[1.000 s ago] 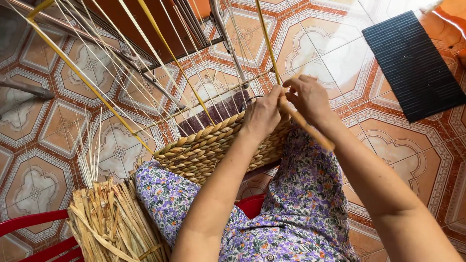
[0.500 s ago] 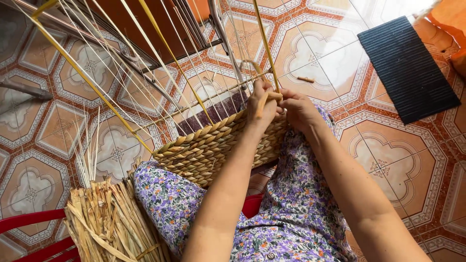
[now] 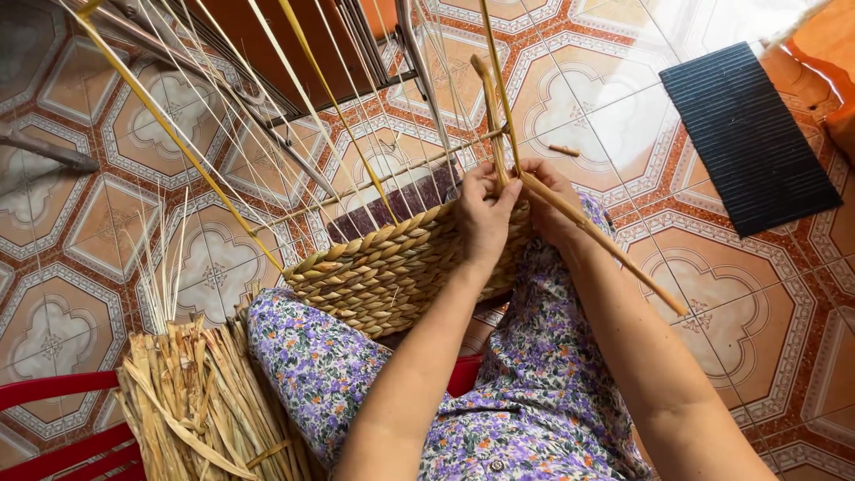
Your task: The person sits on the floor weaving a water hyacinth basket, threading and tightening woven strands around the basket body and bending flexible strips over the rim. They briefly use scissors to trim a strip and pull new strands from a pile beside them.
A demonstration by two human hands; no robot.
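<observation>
Basket: a half-woven basket (image 3: 392, 267) of braided straw-coloured fibre is seen at the centre of the frame, propped on the lap, its open rim facing the upper part of the frame.
Stakes: thin pale stakes (image 3: 294, 116) are fanned out from the rim toward the upper left and top; a few yellower ones are mixed in.
Left hand: the left hand (image 3: 487, 214) is placed at the basket's rim, centre frame, fingers curled and pinched around an upright strand (image 3: 488, 107).
Right hand: the right hand (image 3: 554, 209) is set just beside it, touching it, fingers clenched on a thick tan strand (image 3: 606, 245) that is run diagonally to the lower right, across the forearm.
Lap: a purple floral garment (image 3: 303, 356) is seen beneath the basket.
Raw material: a bundle of dried fibre (image 3: 196, 401) is stood at the lower left, next to the knee, on a red plastic seat (image 3: 53, 392).
Floor: patterned orange and white tiles (image 3: 80, 223) are spread all around.
Mat: a dark ribbed mat (image 3: 748, 134) is laid at the upper right, well apart from the hands.
</observation>
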